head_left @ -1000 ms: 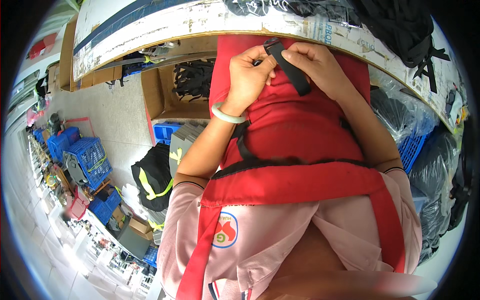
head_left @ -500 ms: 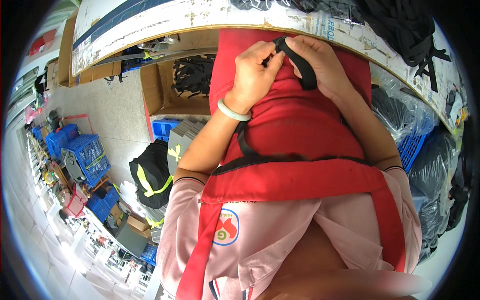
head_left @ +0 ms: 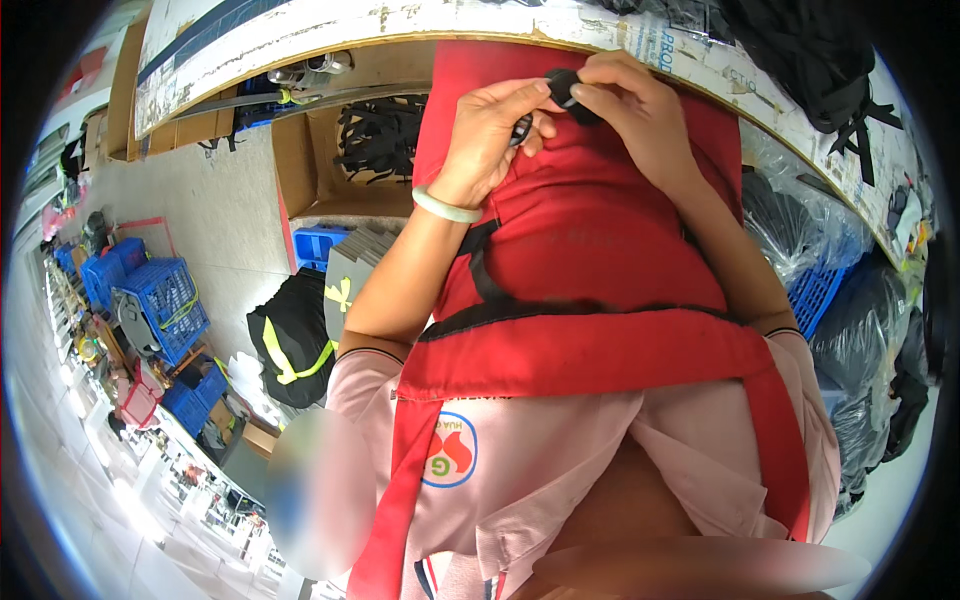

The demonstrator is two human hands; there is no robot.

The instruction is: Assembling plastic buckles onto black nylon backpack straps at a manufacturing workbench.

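Over my lap, just short of the table edge, both hands are closed on a black webbing strap (head_left: 572,100), bunched into a short folded piece. The thumb and forefinger of my left hand (head_left: 478,135) pinch its left edge. A small dark, shiny object (head_left: 521,130) shows at that hand's curled fingers; its kind cannot be made out. On the other side, my right hand (head_left: 640,118) grips the strap between thumb and fingertips. How the strap is folded is partly hidden by the fingers.
A worn white table (head_left: 400,35) curves across the far side, with a pile of black straps (head_left: 800,60) at its right. Left of my lap stands a cardboard box (head_left: 300,165) of black straps. Bagged dark goods (head_left: 860,340) lie right; blue crates (head_left: 165,305) stand farther left.
The strap's long hanging loop no longer shows; it is now folded small between my fingers. My left hand has turned, showing the dark shiny object. My right hand has moved slightly away from me.
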